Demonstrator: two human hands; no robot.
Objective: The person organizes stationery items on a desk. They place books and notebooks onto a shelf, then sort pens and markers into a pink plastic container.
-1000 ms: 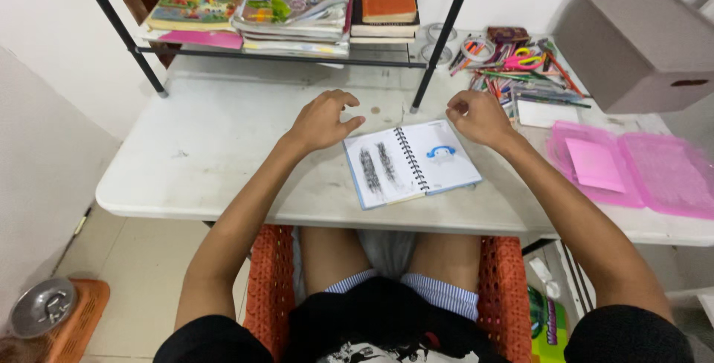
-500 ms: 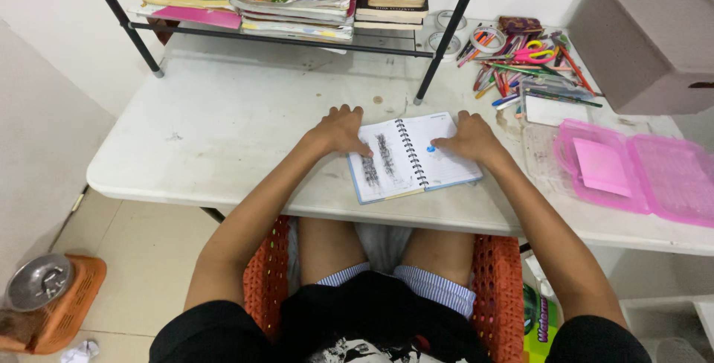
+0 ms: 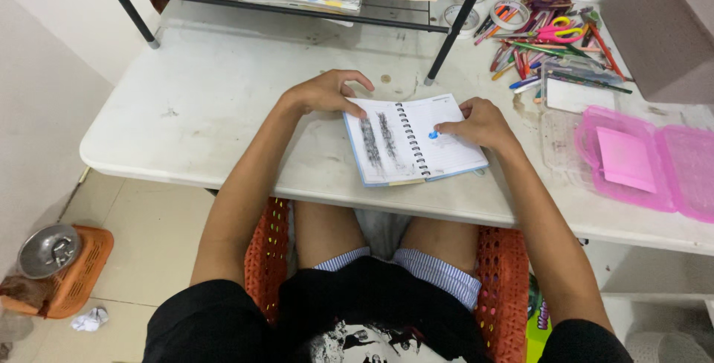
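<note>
The open spiral notebook (image 3: 411,141) lies near the surface's (image 3: 216,103) front edge. The right hand (image 3: 480,123) pinches a small blue piece (image 3: 432,135) on its right page; the left hand (image 3: 326,93), loosely curled and holding nothing, touches the top left corner (pencils (image 3: 547,54) lie well apart).

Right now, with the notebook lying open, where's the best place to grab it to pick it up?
Probably the near edge of the notebook, coming from the seated side: it lies flat and open, the left hand rests at its far left corner and the right hand on the right page, so that edge is free.
</note>
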